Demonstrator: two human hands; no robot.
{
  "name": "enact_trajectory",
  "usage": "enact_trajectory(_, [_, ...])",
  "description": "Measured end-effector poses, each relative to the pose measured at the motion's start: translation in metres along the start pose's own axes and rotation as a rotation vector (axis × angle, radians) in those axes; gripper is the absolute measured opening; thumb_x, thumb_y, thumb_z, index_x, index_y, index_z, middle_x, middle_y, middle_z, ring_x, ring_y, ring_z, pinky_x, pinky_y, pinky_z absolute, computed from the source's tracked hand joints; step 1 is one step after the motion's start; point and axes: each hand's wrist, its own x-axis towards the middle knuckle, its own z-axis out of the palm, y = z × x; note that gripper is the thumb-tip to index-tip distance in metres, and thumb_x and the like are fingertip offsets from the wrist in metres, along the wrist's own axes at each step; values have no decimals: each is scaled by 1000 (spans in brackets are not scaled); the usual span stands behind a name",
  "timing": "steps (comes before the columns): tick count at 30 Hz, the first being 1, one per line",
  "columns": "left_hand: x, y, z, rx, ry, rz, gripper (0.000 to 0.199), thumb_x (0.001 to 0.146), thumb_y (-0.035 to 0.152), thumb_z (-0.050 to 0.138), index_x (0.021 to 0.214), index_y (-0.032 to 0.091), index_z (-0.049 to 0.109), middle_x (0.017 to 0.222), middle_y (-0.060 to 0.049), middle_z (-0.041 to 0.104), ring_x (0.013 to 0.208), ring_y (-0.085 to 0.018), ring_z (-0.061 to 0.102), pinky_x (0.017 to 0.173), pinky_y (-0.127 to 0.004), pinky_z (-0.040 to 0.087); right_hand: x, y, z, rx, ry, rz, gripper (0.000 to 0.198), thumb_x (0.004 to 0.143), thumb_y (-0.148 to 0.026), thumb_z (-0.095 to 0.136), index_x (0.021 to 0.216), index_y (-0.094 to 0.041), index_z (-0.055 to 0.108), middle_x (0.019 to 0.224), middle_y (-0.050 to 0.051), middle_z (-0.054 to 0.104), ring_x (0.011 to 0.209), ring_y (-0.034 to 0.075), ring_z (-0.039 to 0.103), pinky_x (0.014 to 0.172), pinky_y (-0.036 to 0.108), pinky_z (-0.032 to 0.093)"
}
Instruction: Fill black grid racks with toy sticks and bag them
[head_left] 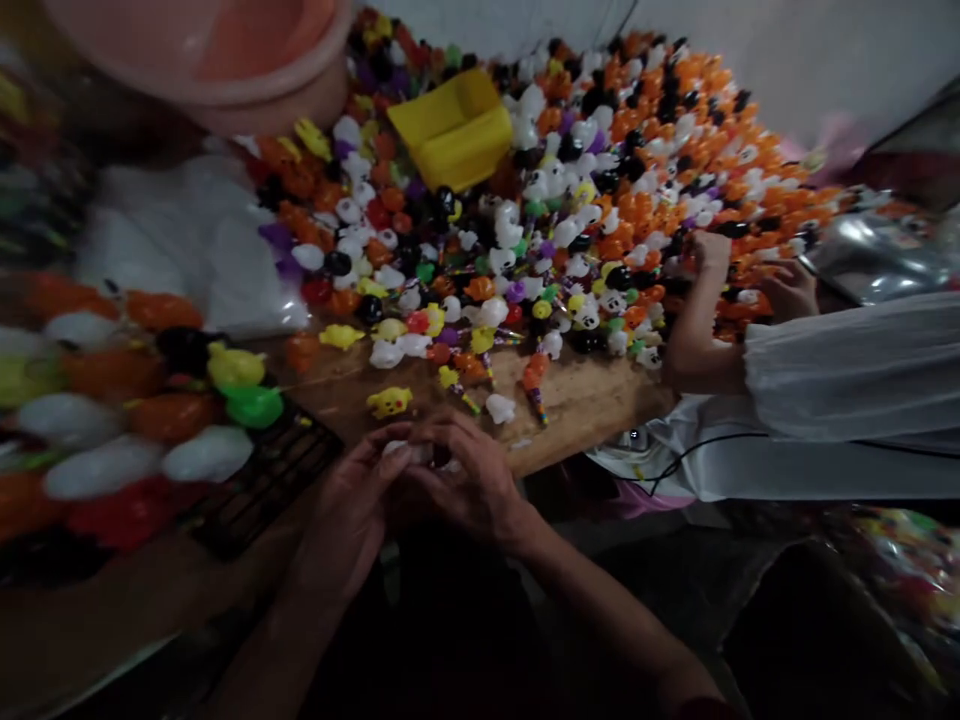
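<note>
Close to the table's front edge, my left hand (358, 510) pinches a small white plastic piece (411, 453) between thumb and fingers. My right hand (476, 480) curls in from the other side, its fingers closed at the same piece. A bit of dark and white shows under the right fingers, too dim to make out. Just beyond my hands lie a yellow cartoon-head figure (390, 402) and a small white figure (500, 408). An orange figure on a striped multicoloured stick (535, 378) rests to the right of these.
A big heap of plastic figures (577, 200) covers the table (600, 405), with a yellow scoop-like container (457, 135) on it. A pink basin (202, 70) stands upper left. At left are a black grid tray (270, 480) and more figures. A co-worker's hand (787, 285) reaches in from the right.
</note>
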Motion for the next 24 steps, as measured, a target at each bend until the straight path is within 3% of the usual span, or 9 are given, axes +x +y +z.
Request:
enact_trajectory(5, [18,-2,10,31,-27,-44,59,69,47,90,118,20,71,108,-7,75,95,-24,73,76,-29,62,13,12,-12,-208,-66,-109,25,103,-25,52,124,-19,63,118,14,68,107,21,67,89,33,58])
enact_trajectory(9, [31,3,17,12,-21,4,55,69,42,90,117,22,72,110,-5,75,90,-20,72,73,-26,62,32,29,-38,-88,-153,-129,22,102,-31,56,119,-19,63,108,9,68,94,16,68,78,26,57])
enact_trajectory(12, [37,2,20,36,-41,-4,53,70,39,88,117,23,71,104,-4,74,78,-16,70,65,-23,60,51,61,-81,-235,80,28,15,102,-22,51,102,-19,66,100,6,68,88,15,65,78,26,52])
enact_trajectory(14, [40,-2,21,67,-50,-6,52,71,40,87,117,23,69,99,-2,73,71,-14,68,58,-21,57,65,86,-111,-546,303,261,19,100,-17,49,95,-18,67,96,8,66,82,17,61,74,29,46])
enact_trajectory(15, [42,-4,22,84,-52,-6,53,70,41,87,116,23,68,98,-2,73,68,-13,66,54,-20,55,72,98,-123,-692,350,366,20,99,-16,49,93,-17,68,95,9,65,81,19,59,73,30,44])
enact_trajectory(17, [46,-10,22,138,-46,-3,52,67,42,88,111,22,67,99,-2,73,66,-13,64,52,-20,52,86,118,-138,-900,318,491,18,96,-18,53,92,-17,71,95,11,64,82,21,56,74,33,40])
enact_trajectory(20, [54,-14,22,258,-7,33,56,62,44,91,105,19,66,91,-2,73,61,-11,61,51,-19,51,101,138,-139,-1035,181,510,16,94,-19,57,93,-18,72,99,13,66,90,25,56,82,36,38])
enact_trajectory(24, [62,-11,22,322,38,78,72,59,49,90,119,19,64,69,3,66,54,-10,56,45,-17,47,112,146,-132,-1079,188,510,20,95,-17,52,95,-17,72,107,15,67,100,27,56,89,40,35])
